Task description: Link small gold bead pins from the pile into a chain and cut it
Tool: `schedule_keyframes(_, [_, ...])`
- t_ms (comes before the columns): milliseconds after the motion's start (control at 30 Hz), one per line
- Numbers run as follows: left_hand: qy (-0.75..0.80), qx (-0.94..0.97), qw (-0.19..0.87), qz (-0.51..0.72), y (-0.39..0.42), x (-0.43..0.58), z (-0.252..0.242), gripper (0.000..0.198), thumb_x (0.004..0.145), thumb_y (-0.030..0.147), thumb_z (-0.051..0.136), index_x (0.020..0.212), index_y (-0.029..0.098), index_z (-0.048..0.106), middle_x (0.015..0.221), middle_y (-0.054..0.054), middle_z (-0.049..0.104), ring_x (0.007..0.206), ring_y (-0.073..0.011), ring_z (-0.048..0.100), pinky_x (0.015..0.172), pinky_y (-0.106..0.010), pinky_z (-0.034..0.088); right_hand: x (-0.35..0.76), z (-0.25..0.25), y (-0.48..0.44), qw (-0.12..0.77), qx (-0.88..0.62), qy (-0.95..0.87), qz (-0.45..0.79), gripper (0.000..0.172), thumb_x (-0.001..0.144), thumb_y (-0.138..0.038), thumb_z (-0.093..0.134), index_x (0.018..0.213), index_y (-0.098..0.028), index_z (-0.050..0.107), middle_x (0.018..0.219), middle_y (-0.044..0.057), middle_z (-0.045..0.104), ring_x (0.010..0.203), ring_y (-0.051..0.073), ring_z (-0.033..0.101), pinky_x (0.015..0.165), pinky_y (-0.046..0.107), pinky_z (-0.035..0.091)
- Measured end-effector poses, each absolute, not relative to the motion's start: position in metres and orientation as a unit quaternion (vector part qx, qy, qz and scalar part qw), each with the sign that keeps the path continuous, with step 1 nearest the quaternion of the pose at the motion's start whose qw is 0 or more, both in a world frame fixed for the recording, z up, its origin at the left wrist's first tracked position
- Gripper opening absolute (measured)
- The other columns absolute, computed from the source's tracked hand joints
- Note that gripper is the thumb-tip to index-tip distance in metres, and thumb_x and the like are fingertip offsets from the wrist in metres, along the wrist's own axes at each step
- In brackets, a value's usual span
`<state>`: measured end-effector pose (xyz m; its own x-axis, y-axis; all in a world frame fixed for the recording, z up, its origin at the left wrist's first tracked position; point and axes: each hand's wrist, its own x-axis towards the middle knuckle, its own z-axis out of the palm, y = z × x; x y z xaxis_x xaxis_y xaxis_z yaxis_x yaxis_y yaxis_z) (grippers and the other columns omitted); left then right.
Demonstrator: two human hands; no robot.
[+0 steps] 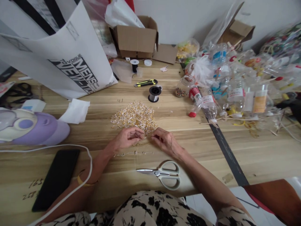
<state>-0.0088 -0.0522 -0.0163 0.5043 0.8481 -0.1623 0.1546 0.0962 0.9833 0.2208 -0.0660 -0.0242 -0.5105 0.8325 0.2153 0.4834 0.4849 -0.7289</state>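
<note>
A heap of small gold and silver chain pieces [134, 116] lies on the wooden table just beyond my hands. My left hand [129, 137] rests at the heap's near edge, fingers curled toward the thumb. Facing it, my right hand [166, 141] has its fingers drawn together in a pinch. Whatever is between the fingertips of either hand is too small to make out. Right below the fingertips lies a thin gold chain [142, 144]. Closer to me a beaded silver chain [135, 153] is laid out straight. Scissors with pale handles [162, 172] lie nearest my body, blades pointing left.
Beyond the heap are a wire spool [154, 94] and a yellow-black box cutter [145, 83]. Plastic bottles [235, 94] crowd the right side. On the left are a white bag [82, 62], a purple device [47, 128], a white cable [90, 160] and a black phone [56, 179].
</note>
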Motion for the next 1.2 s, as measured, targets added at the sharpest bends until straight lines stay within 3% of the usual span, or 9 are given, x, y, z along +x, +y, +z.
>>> schedule_keyframes(167, [0.421, 0.546, 0.657, 0.304, -0.053, 0.001, -0.015, 0.034, 0.067, 0.019, 0.075, 0.098, 0.012, 0.060, 0.082, -0.006, 0.073, 0.075, -0.0146, 0.069, 0.072, -0.028, 0.055, 0.213, -0.027, -0.070, 0.331, -0.415, -0.771, 0.353, 0.009, 0.090, -0.020, 0.052, 0.091, -0.016, 0.061, 0.083, 0.004, 0.061, 0.069, 0.012, 0.055, 0.060, 0.022, 0.042])
schedule_keyframes(433, [0.448, 0.542, 0.635, 0.319, -0.054, 0.011, -0.016, 0.036, 0.065, 0.024, 0.076, 0.097, 0.013, 0.062, 0.081, -0.006, 0.074, 0.068, -0.0146, 0.067, 0.063, -0.024, 0.051, 0.207, -0.027, -0.076, 0.383, -0.378, -0.759, 0.366, 0.011, 0.090, -0.024, 0.054, 0.097, -0.017, 0.059, 0.088, 0.006, 0.061, 0.069, 0.012, 0.055, 0.057, 0.022, 0.045])
schedule_keyframes(767, [0.473, 0.578, 0.566, 0.348, -0.061, 0.024, -0.013, 0.026, 0.069, 0.020, 0.070, 0.093, 0.014, 0.063, 0.076, -0.004, 0.073, 0.071, -0.0157, 0.068, 0.068, -0.026, 0.052, 0.205, -0.036, -0.077, 0.403, -0.376, -0.786, 0.277, 0.008, 0.092, -0.021, 0.051, 0.092, -0.018, 0.058, 0.084, 0.005, 0.062, 0.074, 0.014, 0.057, 0.065, 0.024, 0.048])
schedule_keyframes(967, [0.482, 0.612, 0.515, 0.358, -0.066, 0.028, -0.020, 0.022, 0.071, 0.016, 0.066, 0.093, 0.016, 0.064, 0.076, -0.003, 0.073, 0.074, -0.0160, 0.068, 0.074, -0.029, 0.055, 0.207, -0.037, -0.077, 0.386, -0.385, -0.790, 0.280, 0.009, 0.092, -0.021, 0.050, 0.092, -0.017, 0.059, 0.082, 0.005, 0.063, 0.073, 0.014, 0.059, 0.067, 0.025, 0.048])
schedule_keyframes(1200, [0.474, 0.616, 0.525, 0.346, -0.064, 0.028, -0.020, 0.022, 0.072, 0.015, 0.064, 0.094, 0.015, 0.064, 0.077, -0.004, 0.072, 0.074, -0.0158, 0.067, 0.075, -0.030, 0.055, 0.211, -0.031, -0.074, 0.326, -0.402, -0.802, 0.299, 0.013, 0.093, -0.022, 0.047, 0.090, -0.018, 0.058, 0.083, 0.005, 0.064, 0.073, 0.015, 0.058, 0.069, 0.026, 0.045])
